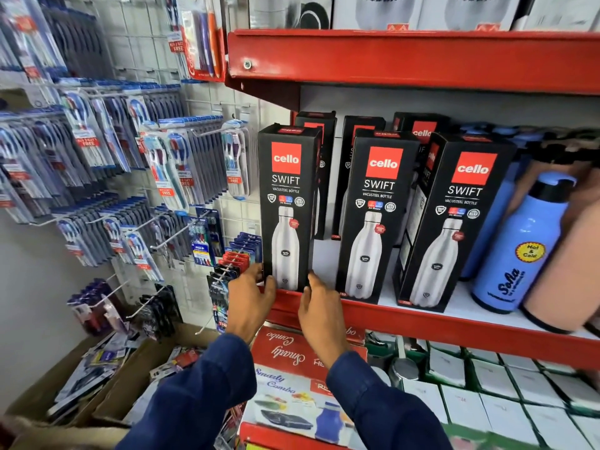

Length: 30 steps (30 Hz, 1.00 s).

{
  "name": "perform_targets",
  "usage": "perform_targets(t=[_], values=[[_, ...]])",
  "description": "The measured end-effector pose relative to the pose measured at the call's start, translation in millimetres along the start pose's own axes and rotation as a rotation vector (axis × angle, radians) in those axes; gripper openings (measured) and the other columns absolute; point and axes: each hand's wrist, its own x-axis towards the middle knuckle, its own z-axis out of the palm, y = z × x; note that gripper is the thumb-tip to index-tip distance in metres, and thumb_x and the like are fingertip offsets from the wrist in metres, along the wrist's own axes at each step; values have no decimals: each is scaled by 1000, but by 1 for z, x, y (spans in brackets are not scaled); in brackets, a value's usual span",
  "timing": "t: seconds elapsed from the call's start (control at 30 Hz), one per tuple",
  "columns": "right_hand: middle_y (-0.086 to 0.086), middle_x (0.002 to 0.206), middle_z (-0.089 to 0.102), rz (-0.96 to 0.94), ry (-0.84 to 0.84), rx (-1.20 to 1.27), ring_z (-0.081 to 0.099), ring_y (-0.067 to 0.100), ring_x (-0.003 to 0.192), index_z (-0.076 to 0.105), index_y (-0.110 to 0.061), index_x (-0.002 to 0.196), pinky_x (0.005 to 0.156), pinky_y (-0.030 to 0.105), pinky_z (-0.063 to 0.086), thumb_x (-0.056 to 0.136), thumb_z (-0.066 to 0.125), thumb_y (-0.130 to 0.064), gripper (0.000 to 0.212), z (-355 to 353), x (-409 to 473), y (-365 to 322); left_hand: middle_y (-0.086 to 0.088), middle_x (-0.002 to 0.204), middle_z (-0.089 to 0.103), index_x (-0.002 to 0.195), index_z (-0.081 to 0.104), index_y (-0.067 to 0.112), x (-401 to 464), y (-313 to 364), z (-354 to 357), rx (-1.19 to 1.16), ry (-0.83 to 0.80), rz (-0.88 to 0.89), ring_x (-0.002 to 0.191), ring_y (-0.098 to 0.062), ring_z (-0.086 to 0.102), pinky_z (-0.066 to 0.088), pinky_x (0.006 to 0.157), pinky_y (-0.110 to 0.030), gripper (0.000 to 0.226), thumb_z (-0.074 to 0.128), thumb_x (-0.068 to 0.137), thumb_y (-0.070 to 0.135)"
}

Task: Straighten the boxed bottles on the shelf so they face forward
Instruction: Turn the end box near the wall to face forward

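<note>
Three black boxed bottles stand in the front row of the red shelf (422,323). The left box (287,203) faces forward at the shelf's left end. My left hand (251,298) holds its lower left edge and my right hand (319,308) its lower right edge. The middle box (376,216) faces forward. The right box (454,222) is turned a little, so its left side shows. More black boxes (354,157) stand behind them, partly hidden.
Blue bottles (522,245) and a pink bottle (565,271) stand to the right on the same shelf. Toothbrush packs (130,164) hang on a wire grid at the left. Red combo boxes (292,368) and white boxes (503,384) lie below. Another red shelf (406,56) runs overhead.
</note>
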Motion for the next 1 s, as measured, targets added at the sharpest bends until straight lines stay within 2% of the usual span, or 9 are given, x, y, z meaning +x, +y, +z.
perform_targets(t=[0.2,0.3,0.4,0.5,0.57,0.67,0.73,0.87,1.0], values=[[11,110,71,-20,-16,27,68,24,102,56,-9,131,89,34,57,99,43,-15,36,-4,-7,1,-17,120,75,134,61,1,-8,2,-2,47,30,-9,67,-7,60,39,61,4,40,59,98,20],[9,119,70,-18,-37,87,67,22,108,54,-9,136,96,33,55,98,44,-15,40,-8,-12,2,-16,125,73,135,61,2,-10,2,-4,28,25,-29,96,-25,74,47,81,-13,42,61,98,22],[7,130,67,-9,-24,162,69,17,107,51,-11,140,97,25,53,97,47,-16,43,-18,-19,9,-16,131,70,139,57,3,-14,4,-6,12,80,-6,114,-29,68,48,97,-28,48,65,94,20],[1,125,70,5,40,226,68,-2,70,57,-16,135,70,7,52,95,55,-19,41,-32,-29,26,-10,126,65,133,60,11,-25,10,-6,-55,260,79,115,-17,56,45,103,-33,45,67,89,11],[-1,112,75,26,112,286,56,-6,51,64,-17,126,58,8,51,92,59,-17,35,-42,-37,39,-1,114,60,122,64,15,-36,20,-4,-128,338,176,104,-14,56,51,95,-33,36,65,87,6],[-5,105,76,93,283,349,68,-4,82,71,-18,111,82,24,60,89,62,-13,24,-59,-45,58,4,101,65,111,69,14,-53,39,11,-223,244,284,91,-14,66,58,84,-34,29,64,86,1],[-3,104,76,159,358,402,70,6,95,71,-18,107,91,32,59,88,62,-10,23,-66,-45,67,4,104,72,113,70,14,-61,52,23,-292,112,263,94,-5,69,60,87,-32,30,64,86,5],[6,116,70,242,379,447,67,19,107,63,-11,118,99,38,54,87,62,-6,32,-78,-37,75,-4,140,64,140,54,14,-63,74,45,-326,-107,160,125,-14,63,51,107,-26,53,67,89,16],[14,140,58,294,217,366,57,27,126,47,-7,140,109,37,45,91,55,-9,50,-85,-24,78,-12,157,46,155,34,6,-53,86,58,-268,-202,66,143,-23,47,39,120,-41,75,70,91,21]])
